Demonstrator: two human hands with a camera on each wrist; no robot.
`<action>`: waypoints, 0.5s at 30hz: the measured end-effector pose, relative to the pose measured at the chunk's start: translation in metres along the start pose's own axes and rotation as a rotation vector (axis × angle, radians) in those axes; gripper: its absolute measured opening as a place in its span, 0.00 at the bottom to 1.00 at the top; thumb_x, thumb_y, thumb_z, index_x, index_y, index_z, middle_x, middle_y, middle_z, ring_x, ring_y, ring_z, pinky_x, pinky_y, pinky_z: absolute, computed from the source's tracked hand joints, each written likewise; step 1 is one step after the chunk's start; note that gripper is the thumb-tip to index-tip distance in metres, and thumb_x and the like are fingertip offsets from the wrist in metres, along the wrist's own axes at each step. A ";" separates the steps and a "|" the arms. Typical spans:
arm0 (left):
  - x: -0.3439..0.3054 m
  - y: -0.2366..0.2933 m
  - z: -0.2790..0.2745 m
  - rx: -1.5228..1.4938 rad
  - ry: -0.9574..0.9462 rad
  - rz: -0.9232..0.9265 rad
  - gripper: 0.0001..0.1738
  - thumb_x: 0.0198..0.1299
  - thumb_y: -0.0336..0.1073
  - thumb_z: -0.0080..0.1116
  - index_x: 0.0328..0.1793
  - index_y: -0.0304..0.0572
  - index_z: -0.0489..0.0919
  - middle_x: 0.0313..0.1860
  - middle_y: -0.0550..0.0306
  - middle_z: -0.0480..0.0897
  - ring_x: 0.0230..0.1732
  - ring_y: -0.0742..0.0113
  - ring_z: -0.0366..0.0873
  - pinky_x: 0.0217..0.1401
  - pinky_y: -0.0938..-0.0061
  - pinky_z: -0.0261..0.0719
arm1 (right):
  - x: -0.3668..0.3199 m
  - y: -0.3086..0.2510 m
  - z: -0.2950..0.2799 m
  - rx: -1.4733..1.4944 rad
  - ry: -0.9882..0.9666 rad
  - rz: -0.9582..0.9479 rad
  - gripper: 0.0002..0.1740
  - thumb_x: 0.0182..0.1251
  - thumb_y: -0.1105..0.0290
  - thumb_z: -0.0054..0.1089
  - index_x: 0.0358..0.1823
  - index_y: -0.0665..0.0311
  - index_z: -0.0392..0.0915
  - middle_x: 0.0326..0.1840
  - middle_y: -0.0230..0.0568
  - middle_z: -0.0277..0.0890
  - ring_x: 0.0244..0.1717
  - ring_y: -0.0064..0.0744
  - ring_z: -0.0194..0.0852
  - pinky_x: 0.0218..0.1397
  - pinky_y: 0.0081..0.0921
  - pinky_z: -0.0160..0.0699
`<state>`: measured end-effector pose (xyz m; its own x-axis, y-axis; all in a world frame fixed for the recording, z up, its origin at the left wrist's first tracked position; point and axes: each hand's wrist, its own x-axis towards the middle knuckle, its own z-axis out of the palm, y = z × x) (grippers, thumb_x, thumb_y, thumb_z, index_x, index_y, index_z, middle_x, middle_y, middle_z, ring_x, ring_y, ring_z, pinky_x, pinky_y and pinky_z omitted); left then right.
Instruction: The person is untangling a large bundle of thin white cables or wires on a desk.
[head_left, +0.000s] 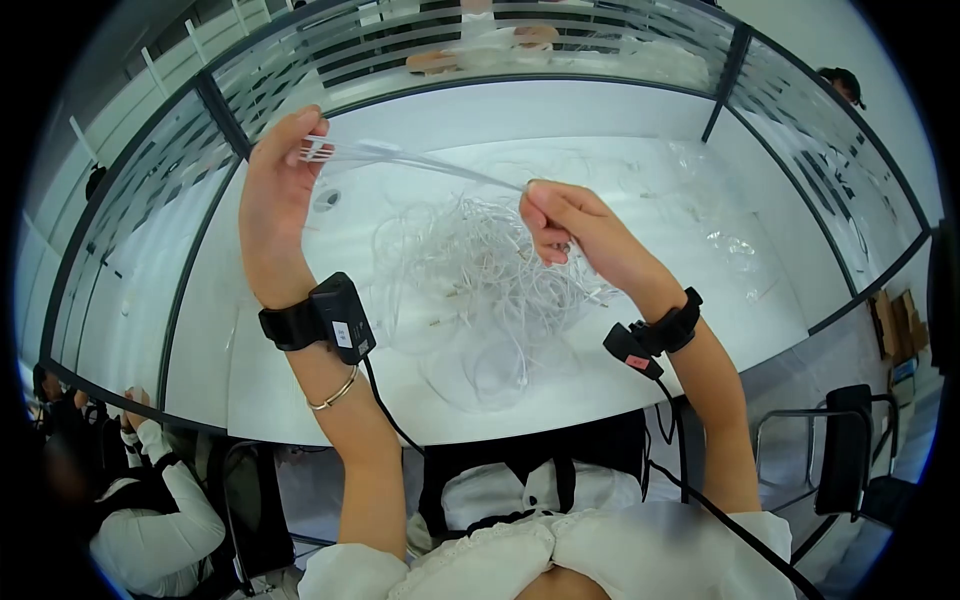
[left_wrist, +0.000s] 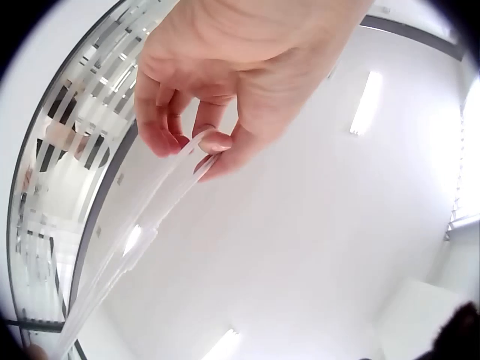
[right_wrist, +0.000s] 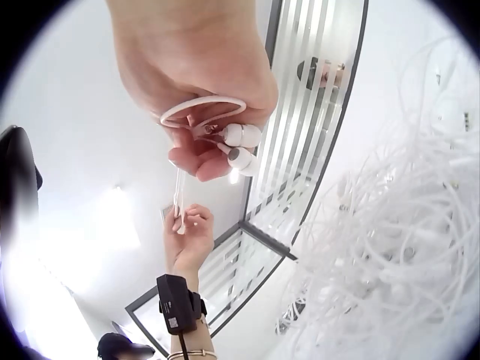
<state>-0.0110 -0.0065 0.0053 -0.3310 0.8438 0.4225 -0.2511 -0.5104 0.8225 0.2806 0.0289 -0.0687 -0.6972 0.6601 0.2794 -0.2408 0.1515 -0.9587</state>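
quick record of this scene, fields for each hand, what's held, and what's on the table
left hand: raised, pinches folded strands of the earphone cable
right hand: grips the other end with the earbuds
cable: stretched between both hands above the white table
pile of white cables: tangled, on the table under the hands
plastic bags: on the table, right of the pile

Cables (head_left: 480,270) crowd the desk (head_left: 300,400); its near edge lies open; partitions (head_left: 560,40) wall three sides.

Showed the raised cable (head_left: 420,160) only as a blur, cut off at the left wrist view's bottom edge. Half hid the earbuds (right_wrist: 241,142) under fingers of the right hand (right_wrist: 196,75).
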 end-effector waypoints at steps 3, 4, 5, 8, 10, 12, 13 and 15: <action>0.016 -0.017 -0.016 0.021 -0.082 -0.056 0.07 0.56 0.35 0.65 0.32 0.39 0.81 0.30 0.62 0.80 0.40 0.71 0.78 0.46 0.75 0.73 | 0.001 -0.011 -0.014 -0.078 0.013 0.051 0.22 0.79 0.52 0.40 0.27 0.57 0.66 0.18 0.21 0.46 0.19 0.16 0.38 0.24 0.19 0.45; 0.016 -0.020 -0.015 0.029 -0.076 -0.074 0.08 0.56 0.36 0.65 0.31 0.40 0.81 0.29 0.63 0.80 0.39 0.72 0.78 0.45 0.75 0.73 | 0.000 -0.014 -0.016 -0.100 0.008 0.084 0.22 0.78 0.52 0.40 0.27 0.57 0.66 0.18 0.20 0.46 0.19 0.16 0.37 0.23 0.18 0.43; 0.017 -0.024 -0.017 0.131 -0.082 -0.083 0.10 0.56 0.38 0.65 0.28 0.41 0.81 0.29 0.63 0.79 0.39 0.72 0.77 0.45 0.76 0.72 | 0.000 -0.014 -0.018 -0.075 0.005 0.086 0.22 0.78 0.53 0.42 0.27 0.57 0.66 0.18 0.19 0.45 0.19 0.15 0.35 0.23 0.18 0.39; 0.024 -0.036 -0.030 0.434 -0.134 -0.131 0.12 0.59 0.41 0.62 0.27 0.42 0.80 0.31 0.64 0.79 0.39 0.74 0.77 0.45 0.76 0.71 | -0.002 -0.021 -0.015 -0.201 0.006 0.085 0.21 0.77 0.54 0.43 0.27 0.58 0.67 0.17 0.19 0.46 0.19 0.14 0.36 0.22 0.17 0.38; 0.028 -0.043 -0.043 0.626 -0.224 -0.206 0.12 0.62 0.41 0.57 0.34 0.40 0.82 0.39 0.62 0.81 0.43 0.74 0.77 0.47 0.76 0.72 | 0.000 -0.025 -0.012 -0.291 0.011 0.070 0.20 0.76 0.56 0.44 0.26 0.59 0.68 0.18 0.20 0.47 0.21 0.15 0.40 0.24 0.18 0.43; 0.027 -0.042 -0.041 0.815 -0.288 -0.219 0.15 0.63 0.43 0.57 0.44 0.38 0.83 0.43 0.61 0.82 0.47 0.74 0.76 0.52 0.76 0.70 | 0.004 -0.030 -0.010 -0.392 0.026 0.035 0.19 0.75 0.58 0.44 0.26 0.61 0.68 0.19 0.22 0.50 0.23 0.16 0.44 0.26 0.19 0.46; 0.026 -0.042 -0.038 0.876 -0.318 -0.181 0.16 0.64 0.44 0.57 0.47 0.38 0.82 0.45 0.61 0.82 0.49 0.73 0.76 0.54 0.76 0.70 | 0.007 -0.033 -0.009 -0.446 0.037 0.009 0.19 0.75 0.59 0.45 0.26 0.61 0.69 0.19 0.23 0.51 0.23 0.17 0.46 0.26 0.20 0.48; 0.018 -0.038 -0.021 0.866 -0.371 -0.064 0.19 0.65 0.44 0.56 0.52 0.37 0.81 0.49 0.60 0.82 0.53 0.73 0.75 0.58 0.76 0.68 | 0.011 -0.040 -0.007 -0.534 0.058 -0.032 0.18 0.74 0.60 0.45 0.27 0.63 0.69 0.20 0.26 0.53 0.24 0.19 0.48 0.27 0.21 0.51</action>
<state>-0.0262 0.0243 -0.0262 0.0085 0.9409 0.3387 0.5535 -0.2865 0.7820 0.2870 0.0351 -0.0278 -0.6534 0.6859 0.3203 0.1255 0.5154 -0.8477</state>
